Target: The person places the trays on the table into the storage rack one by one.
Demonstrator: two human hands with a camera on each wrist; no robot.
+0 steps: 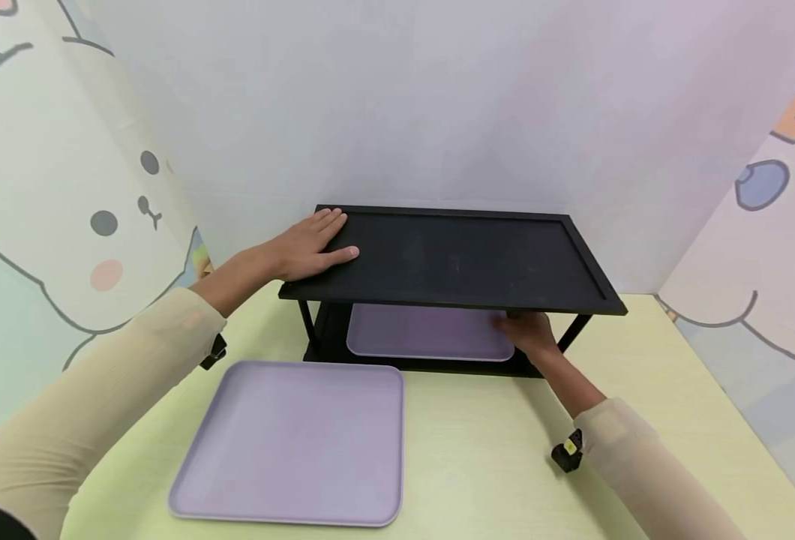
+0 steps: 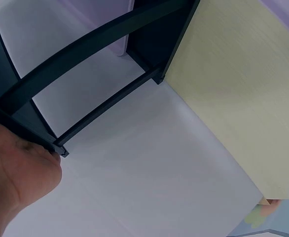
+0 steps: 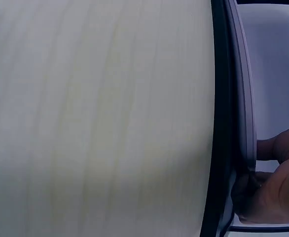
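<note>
one tray [image 1: 431,332] at right hand's [image 1: 529,335] fingertips

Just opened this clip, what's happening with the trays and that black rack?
A person stands at a pale yellow wooden table with a black two-tier rack on it. The left hand rests flat on the rack's top shelf at its left end. The right hand reaches under that shelf and grips the right edge of a lilac rectangular plastic tray lying on the lower tier. A second lilac tray lies flat on the table in front of the rack, untouched.
</note>
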